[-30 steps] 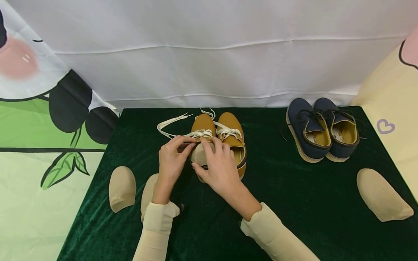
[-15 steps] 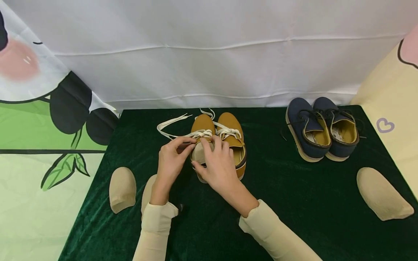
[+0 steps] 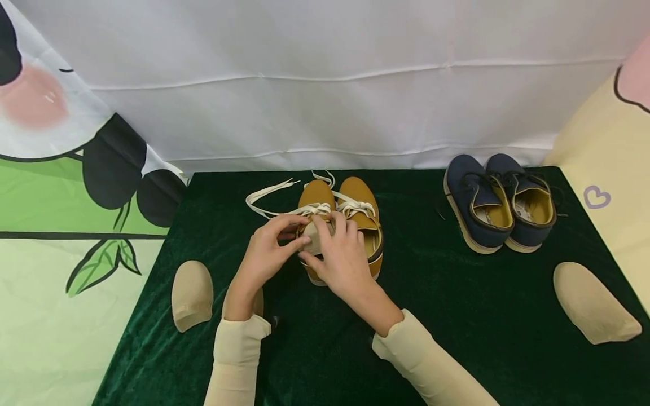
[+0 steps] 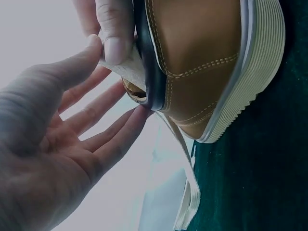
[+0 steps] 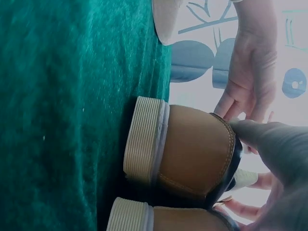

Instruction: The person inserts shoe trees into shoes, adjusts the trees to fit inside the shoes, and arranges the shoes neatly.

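A pair of tan shoes with white laces stands on the green cloth; both hands are at the left tan shoe (image 3: 313, 194). A beige rounded shoe insert (image 3: 313, 239) sits in that shoe's opening, partly hidden by fingers. My left hand (image 3: 266, 251) has its thumb on the insert's edge, while its outer fingers touch the dark collar in the left wrist view. From the other side, my right hand (image 3: 342, 259) holds the insert between thumb and fingers, its thumb at the heel collar in the right wrist view. The right tan shoe (image 3: 358, 192) stands alongside.
A beige insert (image 3: 192, 296) lies at left, with another (image 3: 258, 301) mostly behind my left wrist. A third insert (image 3: 594, 301) lies at right. Navy shoes (image 3: 479, 203) stand at the back right. A loose white lace (image 3: 259, 200) trails left. White fabric (image 3: 355, 118) hangs behind.
My left hand has spread a little, its thumb moving right from the collar edge onto the insert, and its wrist shifting left. My right hand has stayed almost in place.
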A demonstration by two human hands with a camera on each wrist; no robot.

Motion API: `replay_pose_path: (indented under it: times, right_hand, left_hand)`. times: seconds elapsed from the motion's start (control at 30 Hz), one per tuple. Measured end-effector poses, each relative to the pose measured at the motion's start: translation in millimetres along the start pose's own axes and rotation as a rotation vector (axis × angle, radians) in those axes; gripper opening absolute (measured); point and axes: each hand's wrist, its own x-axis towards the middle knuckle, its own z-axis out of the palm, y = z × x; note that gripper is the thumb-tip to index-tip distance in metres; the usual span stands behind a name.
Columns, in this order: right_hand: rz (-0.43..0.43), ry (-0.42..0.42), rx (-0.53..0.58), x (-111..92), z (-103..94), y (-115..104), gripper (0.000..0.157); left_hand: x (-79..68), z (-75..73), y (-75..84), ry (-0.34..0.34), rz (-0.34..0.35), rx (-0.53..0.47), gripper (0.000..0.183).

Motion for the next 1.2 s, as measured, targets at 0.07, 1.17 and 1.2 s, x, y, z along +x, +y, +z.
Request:
replay_pose_path:
  times: [0.07, 1.17, 1.2]
  right_hand:
    - [-0.014, -0.008, 0.002, -0.5, -0.9, 3.5, 0.079]
    - [-0.133, -0.124, 0.266, 5.1, -21.3, 34.6, 0.067]
    - [-0.134, -0.125, 0.264, 4.9, -20.6, 34.0, 0.067]
  left_hand:
    - [0.4, 1.5, -1.1, -0.009, 0.01, 0.0, 0.036]
    - [1.3, 2.9, 3.0, 0.041, 0.055, 0.091, 0.034]
    - [0.5, 3.0, 2.9, 0.042, 0.043, 0.087, 0.035]
